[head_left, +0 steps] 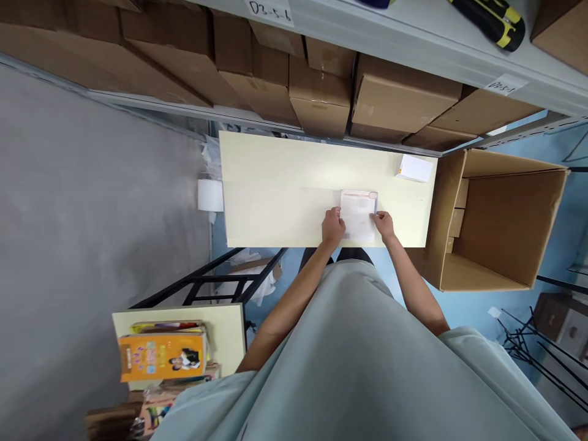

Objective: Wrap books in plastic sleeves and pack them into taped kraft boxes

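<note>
A flat white printed packet (358, 215) with a pink strip along its far edge lies on the cream tabletop (271, 208), close to the near edge. I cannot make out whether it is a booklet or a bag. At its left edge my left hand (334, 228) is closed, with the fingers curled onto the side. My right hand (383, 224) pinches the right edge between thumb and fingers. Further back on the table, to the right, sits a small white box (414, 168).
An open cardboard box (500, 226) stands against the table's right end. Cardboard cartons (321, 92) line the shelf behind, and a black-and-yellow tool (496, 24) lies on the upper shelf. Orange books (160, 355) are stacked on a side surface at lower left.
</note>
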Motion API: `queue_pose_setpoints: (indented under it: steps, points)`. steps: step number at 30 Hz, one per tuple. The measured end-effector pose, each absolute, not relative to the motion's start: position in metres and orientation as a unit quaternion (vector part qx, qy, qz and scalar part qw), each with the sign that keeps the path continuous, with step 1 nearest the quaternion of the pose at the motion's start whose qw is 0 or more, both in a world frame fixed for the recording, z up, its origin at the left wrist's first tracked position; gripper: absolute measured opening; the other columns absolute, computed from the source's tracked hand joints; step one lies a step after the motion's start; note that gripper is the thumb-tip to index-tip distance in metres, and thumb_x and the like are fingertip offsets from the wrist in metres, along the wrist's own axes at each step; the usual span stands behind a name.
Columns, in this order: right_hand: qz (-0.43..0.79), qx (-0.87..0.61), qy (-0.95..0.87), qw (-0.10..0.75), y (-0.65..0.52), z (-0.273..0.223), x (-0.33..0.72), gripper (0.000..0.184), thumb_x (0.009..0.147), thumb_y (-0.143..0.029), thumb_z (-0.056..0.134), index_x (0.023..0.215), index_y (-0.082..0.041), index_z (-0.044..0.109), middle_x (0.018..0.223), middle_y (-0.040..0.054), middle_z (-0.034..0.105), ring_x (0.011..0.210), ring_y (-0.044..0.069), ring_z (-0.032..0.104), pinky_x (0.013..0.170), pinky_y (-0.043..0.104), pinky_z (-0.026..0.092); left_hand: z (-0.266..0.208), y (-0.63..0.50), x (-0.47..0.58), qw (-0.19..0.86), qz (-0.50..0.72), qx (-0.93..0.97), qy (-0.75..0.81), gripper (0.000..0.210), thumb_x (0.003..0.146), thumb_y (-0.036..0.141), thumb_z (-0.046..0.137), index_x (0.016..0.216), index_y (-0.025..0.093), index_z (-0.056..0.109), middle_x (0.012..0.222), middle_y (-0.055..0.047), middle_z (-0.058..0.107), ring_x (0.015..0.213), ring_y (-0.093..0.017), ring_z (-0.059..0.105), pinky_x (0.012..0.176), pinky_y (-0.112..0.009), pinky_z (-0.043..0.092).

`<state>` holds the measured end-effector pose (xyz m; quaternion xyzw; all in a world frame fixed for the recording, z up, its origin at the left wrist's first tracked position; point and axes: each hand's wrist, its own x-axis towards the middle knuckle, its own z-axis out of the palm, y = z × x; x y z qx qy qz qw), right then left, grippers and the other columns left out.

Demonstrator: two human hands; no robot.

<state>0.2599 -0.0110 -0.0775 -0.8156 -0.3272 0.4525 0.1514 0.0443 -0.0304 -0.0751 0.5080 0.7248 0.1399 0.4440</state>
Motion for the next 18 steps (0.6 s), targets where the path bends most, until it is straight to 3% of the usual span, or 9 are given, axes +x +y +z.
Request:
queue_pose_setpoints:
  steps: [6, 14, 18]
  points:
    - [0.443, -0.808, -0.352, 0.162, -0.007, -0.055, 0.259, 0.031, 0.074, -0.049, 0.071, 0.083, -0.026, 0.052, 0.082, -0.0020, 0.059, 0.078, 0.018, 0.056, 0.077, 0.032, 0.049, -0.079, -0.028, 0.037, 0.501, 0.149, 0.488, 0.699, 0.043, 0.096, 0.013, 0.057, 0.138, 0.022, 0.063, 0.125, -0.011, 0.069, 0.095, -0.024, 0.073, 0.097, -0.042, 0.058]
    - [0.371, -0.797, -0.455, 0.143, -0.008, 0.012, 0.212, 0.025, 0.082, -0.049, 0.062, 0.091, -0.028, 0.051, 0.091, 0.0021, 0.067, 0.080, 0.022, 0.064, 0.077, 0.035, 0.050, -0.087, -0.026, 0.032, 0.526, 0.166, 0.500, 0.667, 0.052, 0.093, 0.011, 0.059, 0.145, 0.017, 0.066, 0.125, -0.015, 0.071, 0.102, -0.026, 0.074, 0.105, -0.040, 0.058]
    - [0.376, -0.762, -0.512, 0.127, -0.007, 0.035, 0.162, 0.024, 0.085, -0.048, 0.061, 0.092, -0.028, 0.049, 0.089, -0.0001, 0.067, 0.077, 0.022, 0.066, 0.072, 0.033, 0.049, -0.088, -0.023, 0.017, 0.577, 0.183, 0.481, 0.635, 0.055, 0.093, 0.013, 0.060, 0.147, 0.020, 0.065, 0.124, -0.011, 0.078, 0.106, -0.026, 0.076, 0.106, -0.041, 0.059]
